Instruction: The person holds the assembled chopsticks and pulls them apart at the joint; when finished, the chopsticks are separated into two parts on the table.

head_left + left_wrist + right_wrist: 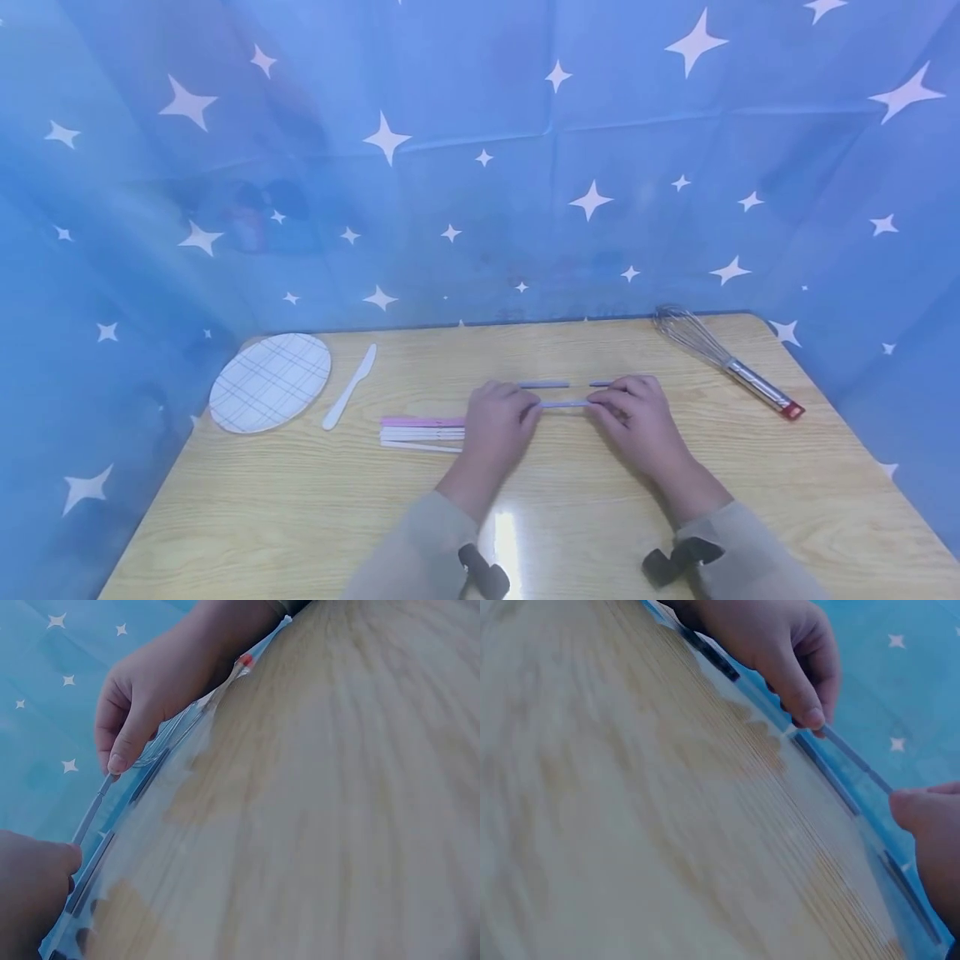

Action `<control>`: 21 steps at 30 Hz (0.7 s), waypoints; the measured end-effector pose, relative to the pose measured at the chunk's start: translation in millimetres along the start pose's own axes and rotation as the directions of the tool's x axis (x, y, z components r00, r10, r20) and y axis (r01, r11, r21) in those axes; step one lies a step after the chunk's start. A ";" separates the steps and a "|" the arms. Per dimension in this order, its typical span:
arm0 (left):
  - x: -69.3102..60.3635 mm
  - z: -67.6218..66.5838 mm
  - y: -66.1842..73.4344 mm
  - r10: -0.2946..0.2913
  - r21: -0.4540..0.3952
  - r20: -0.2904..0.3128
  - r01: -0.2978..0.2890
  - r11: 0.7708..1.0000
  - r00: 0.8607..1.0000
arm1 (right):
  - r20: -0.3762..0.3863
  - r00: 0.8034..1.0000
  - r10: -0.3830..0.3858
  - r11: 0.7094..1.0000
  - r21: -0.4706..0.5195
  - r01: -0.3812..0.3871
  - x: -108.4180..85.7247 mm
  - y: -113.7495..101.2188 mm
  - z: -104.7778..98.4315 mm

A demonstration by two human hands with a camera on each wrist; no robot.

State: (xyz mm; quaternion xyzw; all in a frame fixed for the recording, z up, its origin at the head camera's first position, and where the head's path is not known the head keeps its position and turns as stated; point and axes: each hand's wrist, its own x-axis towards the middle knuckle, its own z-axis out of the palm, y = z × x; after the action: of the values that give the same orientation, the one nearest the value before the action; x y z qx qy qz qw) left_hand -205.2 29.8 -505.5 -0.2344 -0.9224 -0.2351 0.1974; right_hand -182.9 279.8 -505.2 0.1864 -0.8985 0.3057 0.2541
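We see a thin grey-blue straw (564, 404) held level above the middle of the table (585, 517), a little nearer to its back edge than to us. The left hand (498, 425) pinches one end of it between thumb and fingers, and the right hand (637, 421) pinches the other end in the same way. The two hands are apart from each other, and we see the bare middle of the straw between them.

Just behind this straw we notice a second straw (545, 385) and a darker straw (600, 384), which lie nearly in one line with a gap between them; each is partly hidden by a hand. Beside the left hand we find pink straws (420, 422) and white straws (420, 434), lying close together and partly covered by this hand.

Farther to the left there is a white knife (350, 387), and next to it a white plate (270, 383) with a checked pattern. At the right we see a metal whisk (727, 362) with a red end, lying slantwise. Behind the table hangs a blue curtain (480, 200) with white stars.
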 end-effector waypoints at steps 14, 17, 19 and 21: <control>10.1 4.1 14.6 0.016 0.016 -0.007 -0.015 1.000 1.000 | -0.034 0.999 -0.029 0.999 0.013 0.030 -0.8 7.8 -4.5; 10.8 5.7 14.3 -0.001 0.008 0.021 0.000 1.000 1.000 | -0.030 0.999 -0.027 1.000 0.013 0.027 -0.4 8.2 -5.1; 11.4 6.1 13.9 -0.013 0.007 0.045 0.013 1.000 0.999 | -0.023 0.999 -0.027 1.000 0.013 0.027 -0.1 8.8 -5.4; 11.9 6.8 13.4 -0.020 0.013 0.059 0.019 1.000 0.998 | -0.014 0.999 -0.029 0.999 0.015 0.029 -0.1 9.8 -5.7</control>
State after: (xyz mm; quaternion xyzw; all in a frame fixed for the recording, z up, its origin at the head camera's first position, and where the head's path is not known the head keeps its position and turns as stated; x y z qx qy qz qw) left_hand -209.5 47.9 -500.8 -0.2311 -0.9314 -0.2245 0.1692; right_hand -185.6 290.7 -505.8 0.1992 -0.8915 0.3101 0.2634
